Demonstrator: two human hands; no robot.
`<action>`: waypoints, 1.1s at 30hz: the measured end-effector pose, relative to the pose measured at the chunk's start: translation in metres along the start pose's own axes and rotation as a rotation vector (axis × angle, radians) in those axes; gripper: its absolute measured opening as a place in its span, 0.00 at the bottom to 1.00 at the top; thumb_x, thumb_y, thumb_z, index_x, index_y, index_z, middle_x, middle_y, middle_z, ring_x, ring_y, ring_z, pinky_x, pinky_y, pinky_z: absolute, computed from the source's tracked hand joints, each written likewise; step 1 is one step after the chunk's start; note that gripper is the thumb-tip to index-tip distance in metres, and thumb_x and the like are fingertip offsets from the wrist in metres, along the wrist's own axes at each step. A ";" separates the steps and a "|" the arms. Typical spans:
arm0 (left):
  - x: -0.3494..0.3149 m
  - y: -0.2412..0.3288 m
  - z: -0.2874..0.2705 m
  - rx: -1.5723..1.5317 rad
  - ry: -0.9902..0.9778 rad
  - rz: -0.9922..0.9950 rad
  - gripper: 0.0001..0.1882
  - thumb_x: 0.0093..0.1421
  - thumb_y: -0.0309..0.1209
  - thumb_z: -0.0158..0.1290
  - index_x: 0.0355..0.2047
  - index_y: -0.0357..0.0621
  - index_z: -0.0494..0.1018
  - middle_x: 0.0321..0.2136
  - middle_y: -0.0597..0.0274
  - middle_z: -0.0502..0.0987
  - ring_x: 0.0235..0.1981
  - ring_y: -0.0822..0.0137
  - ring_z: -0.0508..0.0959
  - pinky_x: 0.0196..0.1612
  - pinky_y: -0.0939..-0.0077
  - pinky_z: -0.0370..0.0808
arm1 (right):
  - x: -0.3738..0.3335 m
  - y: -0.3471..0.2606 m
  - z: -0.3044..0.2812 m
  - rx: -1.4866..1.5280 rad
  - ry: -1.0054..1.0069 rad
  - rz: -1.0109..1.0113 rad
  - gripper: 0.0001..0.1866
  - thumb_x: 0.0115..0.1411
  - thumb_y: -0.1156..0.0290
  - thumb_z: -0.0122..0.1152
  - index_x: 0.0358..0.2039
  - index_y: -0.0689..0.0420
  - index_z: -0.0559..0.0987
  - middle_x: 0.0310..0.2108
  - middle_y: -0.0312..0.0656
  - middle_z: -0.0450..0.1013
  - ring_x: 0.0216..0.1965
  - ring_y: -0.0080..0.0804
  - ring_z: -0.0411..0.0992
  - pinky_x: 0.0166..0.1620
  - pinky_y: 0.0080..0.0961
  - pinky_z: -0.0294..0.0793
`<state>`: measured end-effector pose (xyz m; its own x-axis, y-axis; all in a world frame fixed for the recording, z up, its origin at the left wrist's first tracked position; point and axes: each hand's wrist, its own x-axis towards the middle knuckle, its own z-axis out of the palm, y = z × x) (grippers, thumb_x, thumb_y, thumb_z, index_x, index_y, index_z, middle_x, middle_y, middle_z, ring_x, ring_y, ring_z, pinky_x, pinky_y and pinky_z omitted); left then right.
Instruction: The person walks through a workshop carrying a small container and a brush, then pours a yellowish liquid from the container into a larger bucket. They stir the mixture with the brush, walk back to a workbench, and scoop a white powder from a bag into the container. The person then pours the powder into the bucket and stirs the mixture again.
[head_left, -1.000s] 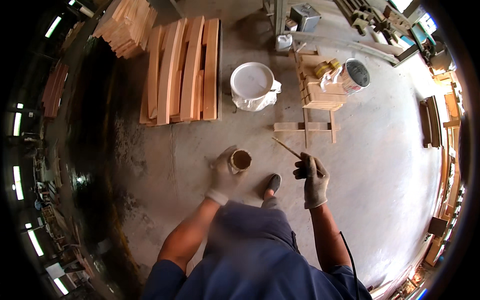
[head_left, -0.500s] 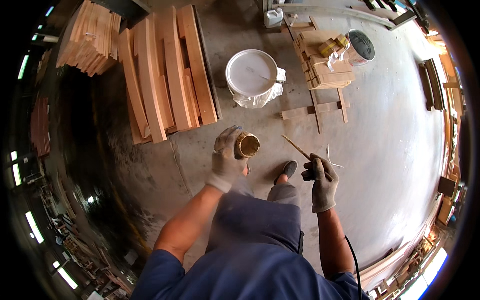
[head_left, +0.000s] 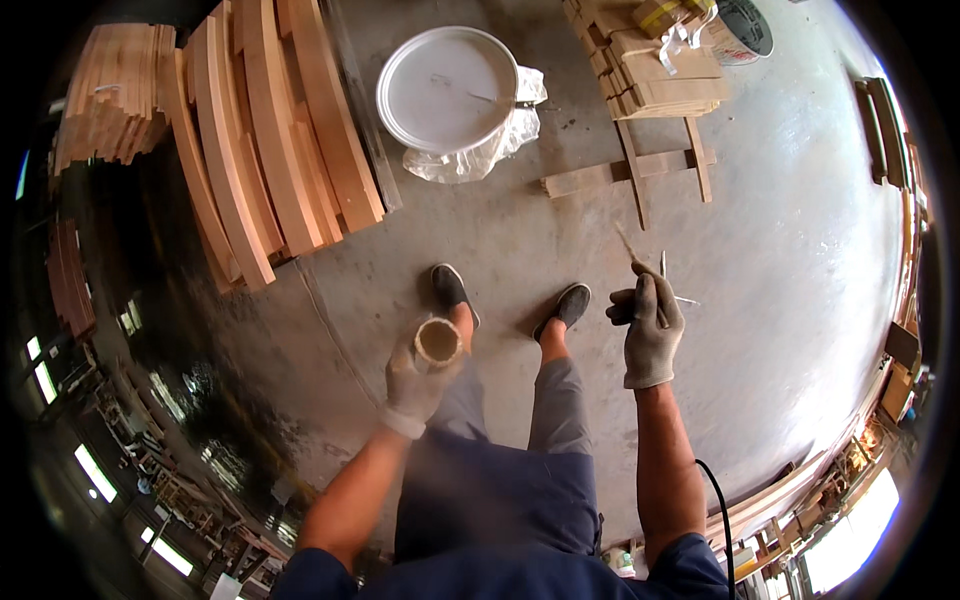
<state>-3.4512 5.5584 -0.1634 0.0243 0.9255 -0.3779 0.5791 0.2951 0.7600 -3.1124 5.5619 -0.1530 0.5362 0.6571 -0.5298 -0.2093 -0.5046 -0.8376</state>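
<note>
The gloved left hand (head_left: 413, 385) curls part-open around a round cup (head_left: 439, 341), its rough-rimmed mouth facing up. The right hand (head_left: 655, 335), fingers bent nearly closed, grips a slender stick (head_left: 627, 244), its long axis slanting forward and slightly left beyond the fingertips.

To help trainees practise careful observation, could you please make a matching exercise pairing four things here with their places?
1. cup
2. thin stick
3. curved wooden planks
4. dark shoes

A. left of the round white lid
B. in the gloved right hand
C. on the feet
D. in the gloved left hand

Pairs: 1-D, 2-B, 3-A, 4-C
</note>
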 end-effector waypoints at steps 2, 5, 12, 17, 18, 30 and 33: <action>-0.022 -0.018 0.011 -0.114 0.000 -0.162 0.38 0.53 0.36 0.78 0.61 0.38 0.75 0.52 0.55 0.82 0.53 0.62 0.83 0.56 0.66 0.80 | -0.008 0.035 -0.013 -0.264 -0.040 -0.081 0.16 0.77 0.64 0.57 0.57 0.60 0.82 0.32 0.42 0.83 0.29 0.28 0.80 0.34 0.26 0.79; -0.051 -0.038 0.027 -0.270 0.063 -0.305 0.40 0.52 0.35 0.78 0.62 0.37 0.74 0.53 0.56 0.82 0.53 0.62 0.83 0.58 0.66 0.80 | -0.048 0.125 -0.041 -0.956 -0.189 -0.435 0.15 0.68 0.68 0.61 0.54 0.52 0.83 0.36 0.51 0.82 0.36 0.56 0.81 0.40 0.47 0.81; -0.057 -0.028 0.027 -0.133 0.042 -0.252 0.39 0.51 0.23 0.74 0.62 0.38 0.70 0.54 0.62 0.81 0.54 0.67 0.82 0.60 0.68 0.79 | -0.135 0.185 -0.064 -1.213 -0.497 -0.359 0.14 0.64 0.69 0.61 0.50 0.50 0.79 0.33 0.46 0.80 0.36 0.52 0.79 0.39 0.52 0.77; -0.041 -0.006 0.017 -0.131 0.034 -0.224 0.36 0.51 0.24 0.74 0.59 0.38 0.72 0.52 0.62 0.82 0.52 0.68 0.83 0.59 0.68 0.79 | -0.141 0.189 -0.064 -1.180 -0.608 -0.245 0.11 0.63 0.68 0.61 0.46 0.48 0.78 0.30 0.42 0.80 0.33 0.47 0.82 0.35 0.47 0.79; -0.038 -0.003 0.016 -0.100 0.034 -0.209 0.35 0.51 0.24 0.74 0.59 0.37 0.73 0.52 0.61 0.82 0.52 0.68 0.83 0.58 0.69 0.80 | -0.144 0.182 -0.061 -1.171 -0.602 -0.235 0.09 0.63 0.67 0.61 0.44 0.47 0.77 0.29 0.41 0.80 0.33 0.46 0.82 0.35 0.47 0.80; -0.033 -0.029 -0.001 -0.305 0.060 -0.330 0.36 0.50 0.25 0.76 0.59 0.37 0.74 0.50 0.63 0.82 0.50 0.70 0.82 0.56 0.70 0.79 | -0.175 0.152 -0.030 -1.017 -0.811 -0.221 0.14 0.64 0.68 0.61 0.50 0.51 0.76 0.33 0.44 0.79 0.34 0.49 0.82 0.37 0.50 0.81; -0.029 -0.026 -0.007 -0.260 0.041 -0.289 0.31 0.52 0.18 0.72 0.55 0.37 0.73 0.49 0.61 0.82 0.48 0.69 0.84 0.54 0.71 0.81 | -0.173 0.161 -0.025 -1.006 -0.838 -0.225 0.13 0.65 0.67 0.60 0.50 0.51 0.75 0.33 0.45 0.79 0.33 0.50 0.82 0.35 0.49 0.81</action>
<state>-3.4730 5.5250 -0.1686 -0.1449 0.8025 -0.5788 0.3312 0.5906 0.7359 -3.2183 5.3526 -0.1933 -0.2602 0.7414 -0.6186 0.7039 -0.2929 -0.6471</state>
